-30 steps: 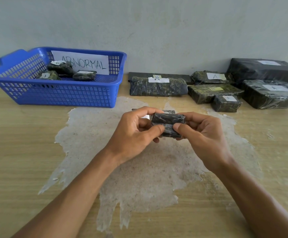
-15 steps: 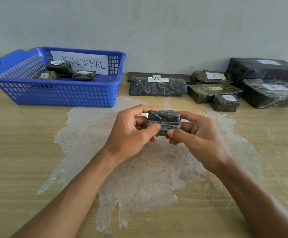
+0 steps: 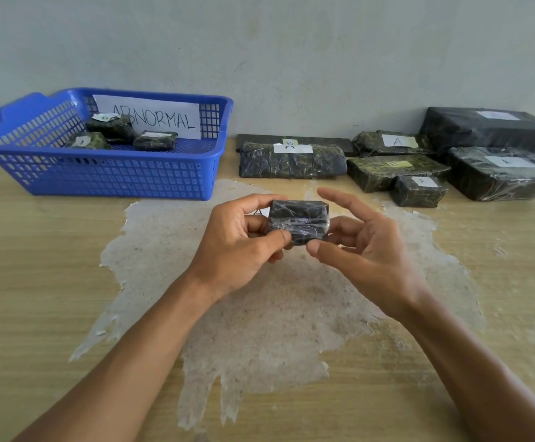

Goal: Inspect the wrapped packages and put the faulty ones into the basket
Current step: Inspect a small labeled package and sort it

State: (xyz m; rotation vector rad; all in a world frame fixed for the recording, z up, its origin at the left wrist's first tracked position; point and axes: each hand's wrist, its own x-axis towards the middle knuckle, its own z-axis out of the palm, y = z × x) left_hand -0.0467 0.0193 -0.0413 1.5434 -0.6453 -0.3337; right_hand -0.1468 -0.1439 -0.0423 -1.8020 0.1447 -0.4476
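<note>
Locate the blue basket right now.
In the head view the blue basket sits on the table's far left against the wall, left of the row of wrapped packages, holding three small packages.

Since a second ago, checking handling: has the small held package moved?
Yes. The small package shifted left and slightly up, toward the blue basket, against the table's worn patch.

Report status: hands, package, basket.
Left hand pinches small package above table; right hand open beside it. Basket far left holds three packages. Path to basket looks clear.
</note>
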